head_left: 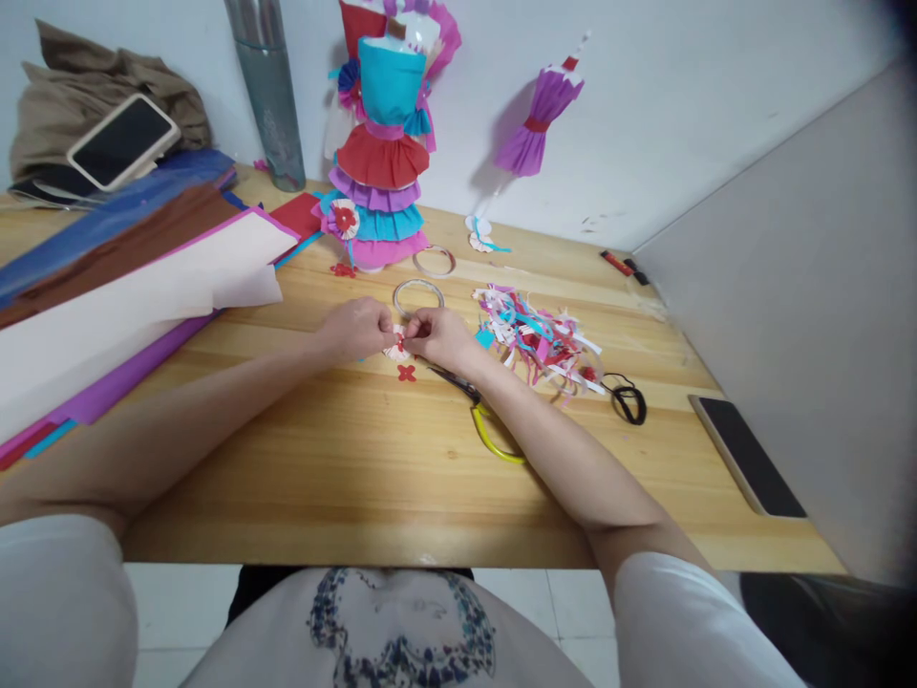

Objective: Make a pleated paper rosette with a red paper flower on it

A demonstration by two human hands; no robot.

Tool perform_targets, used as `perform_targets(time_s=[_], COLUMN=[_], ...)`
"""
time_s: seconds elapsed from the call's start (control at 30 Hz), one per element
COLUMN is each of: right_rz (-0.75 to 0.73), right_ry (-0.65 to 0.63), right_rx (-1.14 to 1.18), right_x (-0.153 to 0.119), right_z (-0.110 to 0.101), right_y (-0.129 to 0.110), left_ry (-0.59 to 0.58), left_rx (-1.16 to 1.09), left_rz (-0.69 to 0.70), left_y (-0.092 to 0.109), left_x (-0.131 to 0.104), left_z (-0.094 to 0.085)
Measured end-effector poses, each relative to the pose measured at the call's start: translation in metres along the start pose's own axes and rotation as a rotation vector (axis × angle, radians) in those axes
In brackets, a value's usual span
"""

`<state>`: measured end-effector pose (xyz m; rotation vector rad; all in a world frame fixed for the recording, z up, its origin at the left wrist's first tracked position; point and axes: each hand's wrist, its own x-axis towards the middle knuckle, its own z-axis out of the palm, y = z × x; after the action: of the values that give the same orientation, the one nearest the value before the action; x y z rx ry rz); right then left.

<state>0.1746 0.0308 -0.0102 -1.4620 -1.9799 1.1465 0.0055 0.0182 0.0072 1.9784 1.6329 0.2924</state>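
Apparently, the left hand (360, 328) and right hand (445, 339) pinch the pleated rosette (395, 351), fingertips closed; uneven tugging could tear it, or drifting rightward jostle scissors (471, 391) at four o'clock.

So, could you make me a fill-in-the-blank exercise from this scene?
The left hand and right hand meet at a pale pleated paper rosette; the four-petalled cutout just below it is ____.
The pointed metal scissors have handles coloured ____.
In the picture, the tall grey-green bottle stands ____ of the tiered multicoloured dress.
A red waistband circles a small dress coloured ____.

Missing words: red; yellow; left; purple.
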Motion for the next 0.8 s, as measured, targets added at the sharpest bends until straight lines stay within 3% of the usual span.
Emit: perform_targets(time_s=[0.17,0.33,0.47,0.57,0.8], right_rz=[0.094,0.103,0.108,0.066,-0.077], right_ry=[-0.070,-0.092,-0.037,-0.004,0.005], right_rx=[0.336,0.444,0.453,0.430,0.242], right_x=[-0.004,-0.004,-0.001,0.000,-0.003], right_z=[-0.005,-0.008,-0.015,-0.018,-0.009], right_y=[-0.003,-0.002,0.003,0.005,0.007], left_ry=[0.006,0.051,0.111,0.107,0.064], left_rx=[-0.021,-0.049,-0.195,-0.349,-0.260], left_rz=[0.059,0.138,0.123,0.195,0.246], left_y=[-0.008,-0.019,-0.021,-0.018,-0.010], left_x=[0.003,0.009,0.009,0.006,0.004], left_z=[0.000,0.002,0.005,0.007,0.009])
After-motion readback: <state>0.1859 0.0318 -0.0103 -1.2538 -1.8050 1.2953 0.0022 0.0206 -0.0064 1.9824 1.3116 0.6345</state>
